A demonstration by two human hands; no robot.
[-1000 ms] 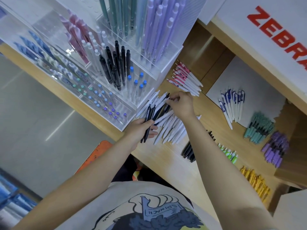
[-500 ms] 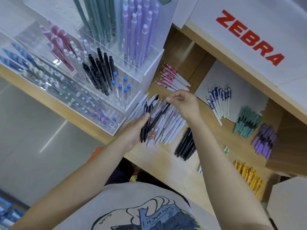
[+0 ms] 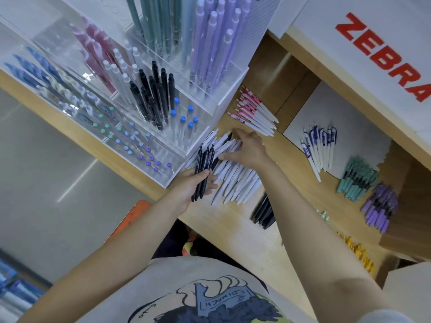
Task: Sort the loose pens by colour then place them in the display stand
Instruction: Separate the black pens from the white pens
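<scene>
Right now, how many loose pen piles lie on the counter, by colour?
Pink pile: 1
Blue pile: 1
Teal pile: 1
Purple pile: 1
Yellow pile: 1
Black pile: 1
White pile: 1
Green pile, mostly hidden: 1
Total: 8

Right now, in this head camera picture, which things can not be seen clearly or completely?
- Heap of yellow pens, head view: partly behind the right forearm, blurred.
- Small green-and-white pens: almost wholly hidden by that forearm.
- Loose black pens on the wooden counter: upper ends covered by the forearm.
- Right hand over the white pens: whether it pinches one cannot be told.
- Red ZEBRA sign: cut by the right edge.
</scene>
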